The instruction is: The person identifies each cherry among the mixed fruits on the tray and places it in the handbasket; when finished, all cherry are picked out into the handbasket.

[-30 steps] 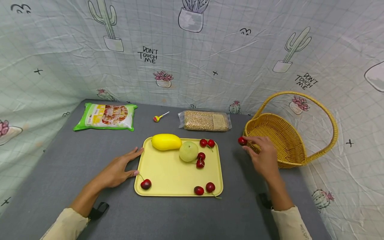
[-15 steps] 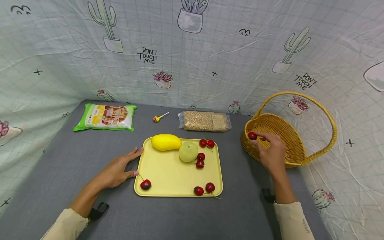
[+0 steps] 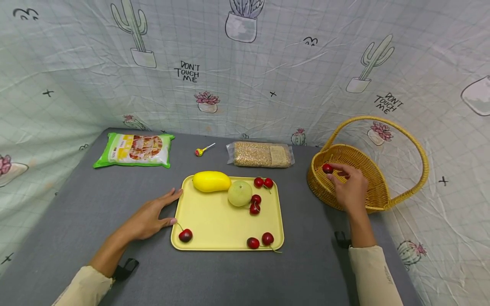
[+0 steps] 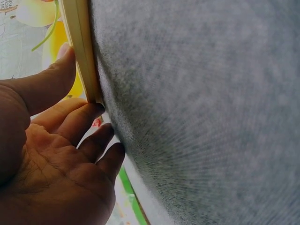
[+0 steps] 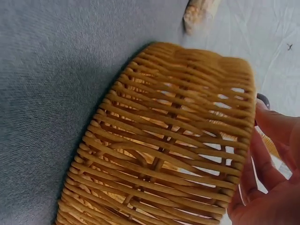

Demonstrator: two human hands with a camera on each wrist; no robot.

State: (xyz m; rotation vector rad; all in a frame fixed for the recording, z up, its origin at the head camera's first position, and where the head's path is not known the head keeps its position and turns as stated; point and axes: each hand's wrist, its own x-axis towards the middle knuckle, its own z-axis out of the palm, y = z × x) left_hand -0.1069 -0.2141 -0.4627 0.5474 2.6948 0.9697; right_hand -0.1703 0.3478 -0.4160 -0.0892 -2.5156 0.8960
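Observation:
Between thumb and fingertips my right hand [image 3: 351, 187] pinches a dark red cherry [image 3: 327, 168] over the near left part of the yellow wicker basket [image 3: 319, 189]. The right wrist view shows the woven basket side [image 5: 154, 140] up close, with the fingers [image 5: 265, 164] beyond its rim. My left hand [image 3: 147, 217] touches the left edge of the pale yellow tray [image 3: 214, 221], fingers spread and nearly straight. On the tray are a yellow mango-like fruit [image 3: 211, 182], a round pale green fruit [image 3: 240, 194], a lone cherry [image 3: 185, 235] near my left thumb, and several more cherries [image 3: 253, 243] on the right side.
Behind the tray lie a green-and-white food bag [image 3: 138, 149], a lollipop [image 3: 204, 149] and a clear pack of grain [image 3: 262, 154]. The basket's tall handle [image 3: 421, 157] arches up at the right. A printed cloth [image 3: 245, 85] hangs around the grey table [image 3: 214, 280].
My right hand has carried the cherry rightward and away from me, from outside the basket's left rim to over its opening. The left hand and the tray stay in place.

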